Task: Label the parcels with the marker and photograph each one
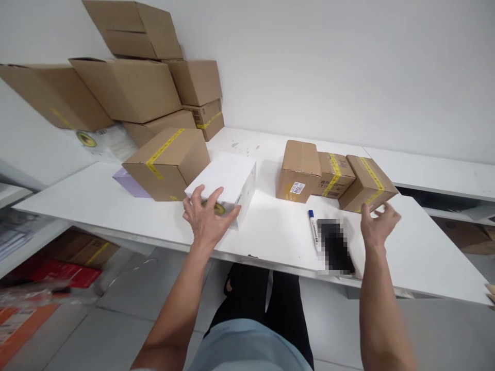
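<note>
My left hand (207, 219) is on the near end of a white box (228, 178), fingers curled over its front top edge and thumb by the front right corner. Part of a round yellow-green logo shows between those fingers. On the right, my right hand (379, 224) has its fingers apart and holds nothing. It is at the near side of a brown carton with yellow tape (369, 180); whether the fingertips touch the carton I cannot tell. To the left of the white box sits a larger taped carton (170, 162), with a purple box (131, 184) partly hidden behind it.
Two more cartons, one tall (299, 165) and one small (333, 175), stand beside the right-hand carton. A blue-capped marker (313, 226) lies by a blurred dark object (335, 247) near the front edge. Stacked cartons (131, 85) lean at the back left against the wall.
</note>
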Action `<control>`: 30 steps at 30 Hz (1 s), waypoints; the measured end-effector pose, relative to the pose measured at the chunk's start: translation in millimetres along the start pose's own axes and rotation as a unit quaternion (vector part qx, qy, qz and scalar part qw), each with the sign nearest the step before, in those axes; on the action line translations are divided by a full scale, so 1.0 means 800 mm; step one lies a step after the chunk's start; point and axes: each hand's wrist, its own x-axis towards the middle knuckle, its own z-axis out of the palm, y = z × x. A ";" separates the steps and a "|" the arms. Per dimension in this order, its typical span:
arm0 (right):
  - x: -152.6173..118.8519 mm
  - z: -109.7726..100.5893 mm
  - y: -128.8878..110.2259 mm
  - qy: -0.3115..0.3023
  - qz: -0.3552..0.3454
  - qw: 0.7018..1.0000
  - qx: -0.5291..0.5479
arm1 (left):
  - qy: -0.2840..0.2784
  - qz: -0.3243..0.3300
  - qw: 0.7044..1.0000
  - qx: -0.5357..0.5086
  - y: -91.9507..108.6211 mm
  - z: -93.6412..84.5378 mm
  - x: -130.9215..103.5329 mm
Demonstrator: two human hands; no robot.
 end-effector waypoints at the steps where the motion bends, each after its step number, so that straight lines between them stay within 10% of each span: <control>1: -0.020 -0.003 -0.010 -0.038 0.029 0.999 0.000 | -0.001 0.019 1.000 -0.005 0.001 -0.009 -0.016; 5: -0.105 -0.005 -0.062 -0.291 -0.035 0.951 -0.096 | -0.007 0.102 0.994 -0.026 0.016 -0.041 -0.074; 9: -0.149 0.007 -0.107 -0.377 -0.062 0.894 -0.233 | -0.046 0.149 0.988 -0.019 0.040 -0.055 -0.105; 16: -0.147 0.016 -0.113 -0.387 -0.021 0.902 -0.189 | -0.073 0.154 0.985 -0.001 0.059 -0.049 -0.108; 20: -0.157 0.013 -0.099 -0.319 0.084 0.943 0.038 | -0.074 0.161 0.984 -0.030 0.065 -0.039 -0.110; 26: -0.180 0.015 -0.100 -0.273 0.269 0.825 0.414 | -0.040 0.137 0.986 -0.081 0.061 -0.022 -0.102; 30: -0.184 0.007 -0.106 -0.222 0.275 0.817 0.456 | -0.083 0.027 0.964 -0.251 0.022 -0.028 -0.062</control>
